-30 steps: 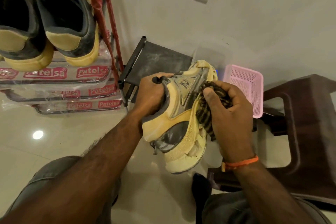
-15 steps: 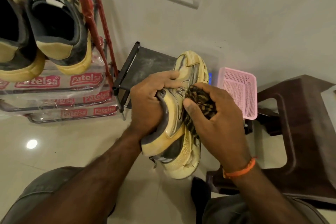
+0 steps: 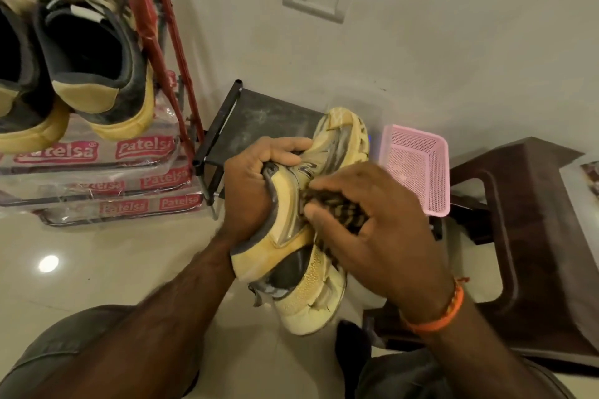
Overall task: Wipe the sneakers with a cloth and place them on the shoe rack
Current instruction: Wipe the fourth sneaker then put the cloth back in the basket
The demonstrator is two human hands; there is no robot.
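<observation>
Two hands share the work: the left hand (image 3: 249, 191) grips the yellow sneaker (image 3: 291, 236) in mid-air by its collar, the right hand (image 3: 372, 230) should press the bunched cloth (image 3: 337, 210) firmly along its side.

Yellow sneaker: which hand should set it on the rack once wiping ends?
Left, probably. The left hand already grips the yellow sneaker nearest the shoe rack; the right hand holds the cloth.
</observation>
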